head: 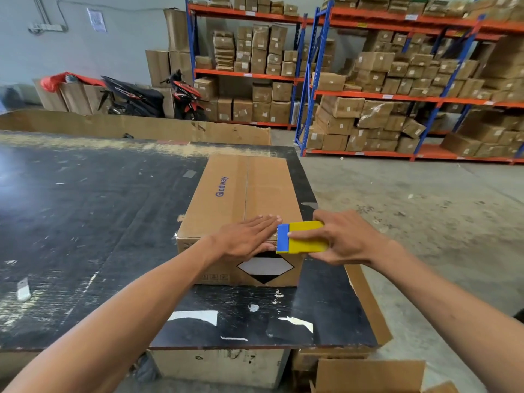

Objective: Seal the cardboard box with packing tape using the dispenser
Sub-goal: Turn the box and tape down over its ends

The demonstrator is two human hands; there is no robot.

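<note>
my right hand (344, 239) is gripping the dispenser (302, 237) tight; left hand (249, 238) flat and open on the box (241, 199), touching the dispenser's blue end

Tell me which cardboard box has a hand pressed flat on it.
The box on the black table, printed "Glodway": the left hand lies flat on its near end. The boxes on the shelves go untouched.

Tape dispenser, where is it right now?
Head view, centre-right: the tape dispenser is in the right hand, at the cardboard box near edge, beside the left hand.
</note>
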